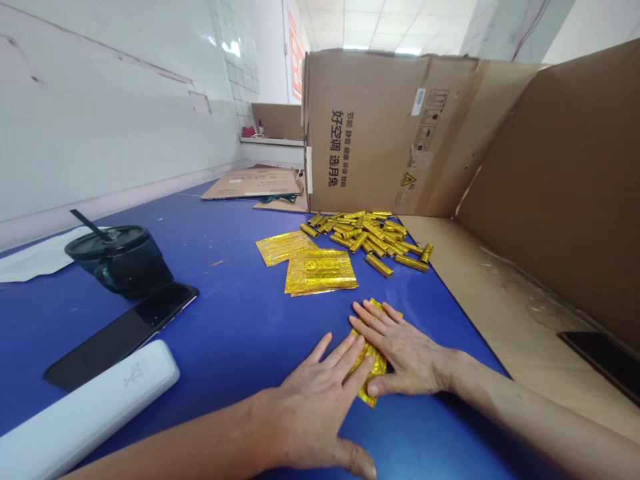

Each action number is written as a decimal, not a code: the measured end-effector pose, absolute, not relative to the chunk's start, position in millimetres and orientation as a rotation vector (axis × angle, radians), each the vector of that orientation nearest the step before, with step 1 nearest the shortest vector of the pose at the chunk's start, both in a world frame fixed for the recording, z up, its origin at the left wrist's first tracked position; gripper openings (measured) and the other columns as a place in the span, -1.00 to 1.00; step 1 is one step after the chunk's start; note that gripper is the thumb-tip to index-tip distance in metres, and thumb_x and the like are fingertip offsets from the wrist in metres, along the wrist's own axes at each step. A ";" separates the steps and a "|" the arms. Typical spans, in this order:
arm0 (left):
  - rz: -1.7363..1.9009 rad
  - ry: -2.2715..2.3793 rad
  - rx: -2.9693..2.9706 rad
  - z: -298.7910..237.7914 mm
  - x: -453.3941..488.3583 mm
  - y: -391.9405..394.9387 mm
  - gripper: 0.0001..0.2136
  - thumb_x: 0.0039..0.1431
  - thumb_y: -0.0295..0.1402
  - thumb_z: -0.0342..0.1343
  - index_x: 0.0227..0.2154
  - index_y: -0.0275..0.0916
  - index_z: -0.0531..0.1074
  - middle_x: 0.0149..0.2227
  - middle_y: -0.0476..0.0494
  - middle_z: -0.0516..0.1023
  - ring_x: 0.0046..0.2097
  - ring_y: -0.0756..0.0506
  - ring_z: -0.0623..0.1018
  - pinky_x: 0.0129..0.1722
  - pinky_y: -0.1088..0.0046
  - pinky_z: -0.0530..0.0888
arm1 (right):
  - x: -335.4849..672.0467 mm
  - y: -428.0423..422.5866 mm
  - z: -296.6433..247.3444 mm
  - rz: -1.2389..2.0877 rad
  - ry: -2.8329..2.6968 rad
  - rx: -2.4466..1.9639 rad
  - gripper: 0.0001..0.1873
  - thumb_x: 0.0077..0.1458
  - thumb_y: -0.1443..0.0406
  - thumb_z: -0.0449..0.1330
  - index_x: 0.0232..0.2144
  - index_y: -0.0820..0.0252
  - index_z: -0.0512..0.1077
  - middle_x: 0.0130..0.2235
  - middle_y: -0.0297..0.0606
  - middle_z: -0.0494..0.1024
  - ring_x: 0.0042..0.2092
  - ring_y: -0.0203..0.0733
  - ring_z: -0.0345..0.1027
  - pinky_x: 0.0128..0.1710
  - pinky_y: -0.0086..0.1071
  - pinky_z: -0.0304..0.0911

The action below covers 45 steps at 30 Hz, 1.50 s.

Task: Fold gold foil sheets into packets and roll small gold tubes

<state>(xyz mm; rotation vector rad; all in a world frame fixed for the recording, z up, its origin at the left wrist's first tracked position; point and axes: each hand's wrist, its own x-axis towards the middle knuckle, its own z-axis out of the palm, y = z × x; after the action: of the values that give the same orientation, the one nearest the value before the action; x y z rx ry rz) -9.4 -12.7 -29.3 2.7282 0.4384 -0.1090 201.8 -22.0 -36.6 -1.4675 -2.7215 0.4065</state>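
Note:
A gold foil sheet (377,362) lies on the blue table (240,320), partly covered by both hands. My right hand (407,350) rests flat over its upper right part, fingers stretched out. From the lower left, my left hand (317,407) reaches in with fingers spread, and its fingertips touch the foil's left side. Just beyond the hands is a small stack of flat gold foil sheets (321,272), overlapping another flat foil sheet (280,249). Farther back, several narrow folded gold foil strips (367,233) form a loose heap.
On the left stand a dark mug (127,260) with a stick in it, a black phone (125,333) and a white oblong case (95,413). Large cardboard panels (380,147) rise at the back and right. Flat cardboard (255,183) lies at the far left.

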 end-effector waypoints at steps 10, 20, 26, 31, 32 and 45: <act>-0.065 0.461 2.761 -34.9 -9.1 -13.6 -0.12 -0.09 0.21 -0.24 0.16 -0.32 -0.30 0.19 -0.35 -0.32 0.19 -0.21 -0.31 0.10 0.06 -0.24 | 209.7 -29.6 -18.5 0.365 -2.220 -1.590 -0.29 0.02 0.01 -0.03 0.13 0.27 -0.03 0.20 -0.07 -0.09 0.19 -0.05 -0.26 0.12 -0.06 -0.20; -0.072 0.464 2.802 -35.9 -8.9 -15.5 -0.14 -0.07 0.21 -0.29 0.16 -0.34 -0.29 0.20 -0.34 -0.32 0.19 -0.19 -0.32 0.10 0.06 -0.25 | 194.2 -38.2 -34.8 0.204 -2.296 -1.805 -0.61 0.08 0.23 -0.04 -0.04 0.21 0.29 0.08 -0.16 0.24 0.13 -0.07 -0.02 0.07 -0.01 -0.10; -0.061 0.467 2.787 -33.0 -10.0 -15.6 -0.13 -0.08 0.22 -0.28 0.16 -0.31 -0.29 0.20 -0.32 -0.33 0.19 -0.21 -0.32 0.08 0.02 -0.26 | 193.8 -40.0 -45.5 0.154 -2.373 -1.806 -0.50 0.12 0.18 -0.11 0.09 0.27 0.10 0.15 -0.11 0.06 0.17 -0.13 -0.16 0.10 -0.06 -0.19; -0.080 0.466 2.770 -33.0 -10.0 -15.0 -0.14 -0.08 0.22 -0.28 0.16 -0.31 -0.30 0.19 -0.35 -0.34 0.19 -0.20 -0.33 0.08 0.01 -0.27 | 197.3 -37.5 -44.3 0.225 -2.413 -1.784 -0.47 0.13 0.16 -0.14 0.12 0.25 0.02 0.18 -0.13 -0.04 0.19 -0.17 -0.26 0.11 -0.07 -0.24; -0.081 0.475 2.768 -33.6 -10.1 -15.3 -0.13 -0.09 0.22 -0.28 0.16 -0.31 -0.30 0.19 -0.35 -0.35 0.19 -0.20 -0.34 0.08 0.02 -0.27 | 197.2 -36.5 -43.5 0.236 -2.424 -1.783 -0.46 0.13 0.16 -0.14 0.12 0.25 0.01 0.18 -0.13 -0.05 0.19 -0.18 -0.27 0.12 -0.07 -0.25; -0.080 0.488 2.807 -33.7 -8.4 -15.8 -0.10 -0.11 0.23 -0.28 0.16 -0.34 -0.29 0.19 -0.35 -0.32 0.19 -0.23 -0.31 0.07 0.00 -0.31 | 198.1 -32.5 -40.9 0.256 -2.485 -1.788 -0.44 0.13 0.12 -0.20 0.15 0.21 -0.07 0.20 -0.19 -0.10 0.20 -0.09 -0.32 0.09 0.07 -0.35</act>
<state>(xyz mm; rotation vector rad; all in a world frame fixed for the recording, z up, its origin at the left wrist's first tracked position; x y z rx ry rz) -8.4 -15.8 -33.7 2.8070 0.4878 -0.0805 198.1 -32.5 -40.9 -1.7875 -2.4854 0.2564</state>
